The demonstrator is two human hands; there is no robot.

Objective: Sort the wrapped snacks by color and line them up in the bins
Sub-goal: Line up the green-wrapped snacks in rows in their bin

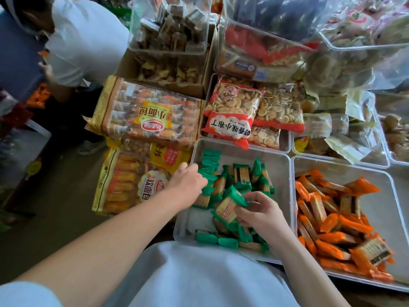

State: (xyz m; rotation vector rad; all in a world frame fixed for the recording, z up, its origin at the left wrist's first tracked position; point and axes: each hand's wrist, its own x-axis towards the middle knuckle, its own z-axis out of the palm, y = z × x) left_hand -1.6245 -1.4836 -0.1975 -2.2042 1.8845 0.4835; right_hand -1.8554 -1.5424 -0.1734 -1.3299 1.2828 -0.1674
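Snack in hand: green snack (228,207) is pinched by right hand (263,213) fingers (254,197), over the middle of the green bin (243,145).
Left hand (188,185): is rested on the lined row (209,165) along the bin's left wall; fingers are bent, grip cannot be told.
Key relation: row lies left of and beyond the held snack, whose long axis is skewed to it; left hand is nearer.

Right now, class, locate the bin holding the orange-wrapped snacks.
In the head view, the orange-snack bin sits at lower right, immediately to the right of the green-snack bin, close in front of the person.
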